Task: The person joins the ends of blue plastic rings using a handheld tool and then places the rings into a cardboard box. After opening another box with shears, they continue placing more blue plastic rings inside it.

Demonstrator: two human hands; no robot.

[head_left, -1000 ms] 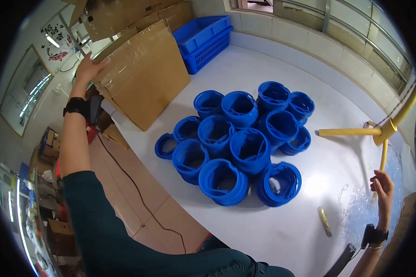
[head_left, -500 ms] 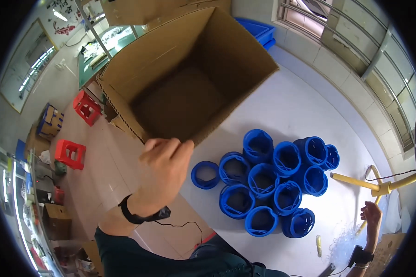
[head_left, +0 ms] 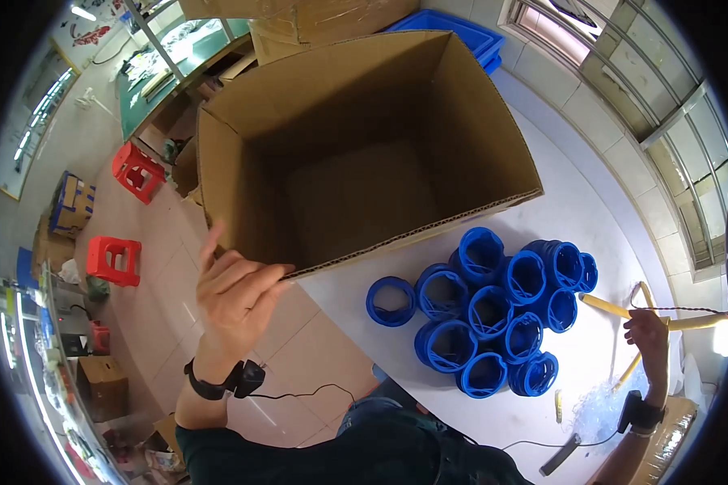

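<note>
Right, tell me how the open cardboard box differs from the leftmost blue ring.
The cardboard box is brown; the leftmost blue ring is blue. The box is angular and far larger, while the ring is small and round. The left hand is at the box's near left corner; no hand is at the ring. Both show an opening to the camera.

Cardboard box point(head_left: 340, 105) mouth unobstructed; blue rings point(head_left: 492, 335) block way across table point(head_left: 594, 230)
</note>
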